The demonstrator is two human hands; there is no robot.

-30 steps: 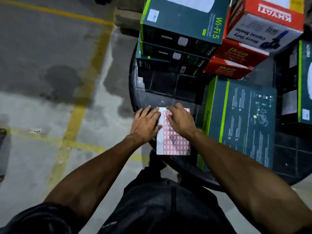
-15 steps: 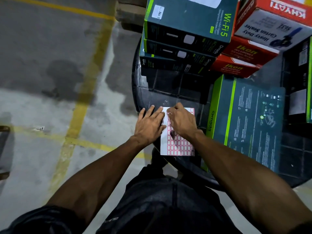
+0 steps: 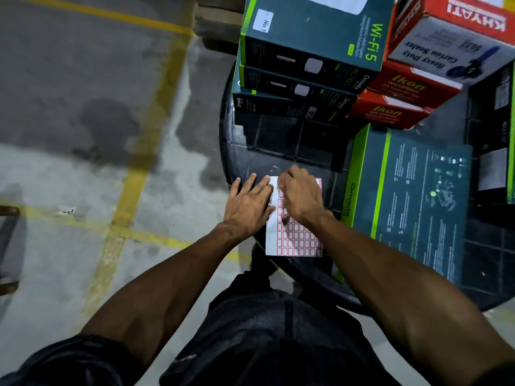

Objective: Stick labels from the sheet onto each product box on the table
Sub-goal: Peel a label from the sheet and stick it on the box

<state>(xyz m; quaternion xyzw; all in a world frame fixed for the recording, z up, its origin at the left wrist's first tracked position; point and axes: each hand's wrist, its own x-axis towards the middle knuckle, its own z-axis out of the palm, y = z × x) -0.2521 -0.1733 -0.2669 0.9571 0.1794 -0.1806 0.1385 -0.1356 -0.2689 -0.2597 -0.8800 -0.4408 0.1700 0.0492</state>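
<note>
A white label sheet (image 3: pixel 295 238) with a grid of red-bordered labels lies on the near edge of a black round table (image 3: pixel 278 146). My left hand (image 3: pixel 248 204) lies flat, fingers straight, pressing the sheet's left edge down. My right hand (image 3: pixel 302 199) covers the sheet's upper part, its fingers curled and pinching at a label near the top left corner. A stack of three teal Wi-Fi boxes (image 3: pixel 312 32) stands at the back; the top one bears a white "No.1" label (image 3: pixel 264 22). Another teal box (image 3: pixel 412 201) lies flat to the right of the sheet.
Two red Ikon boxes (image 3: pixel 390 107) and a red and white carton sealer box (image 3: pixel 451 37) are stacked at the back right. A dark box (image 3: pixel 496 107) stands at the far right. Concrete floor with yellow lines (image 3: pixel 145 151) lies left of the table.
My right hand's fingers have gone from lying flat on the sheet to curling up at its top left corner. My left hand has stayed pressed on the sheet's left edge.
</note>
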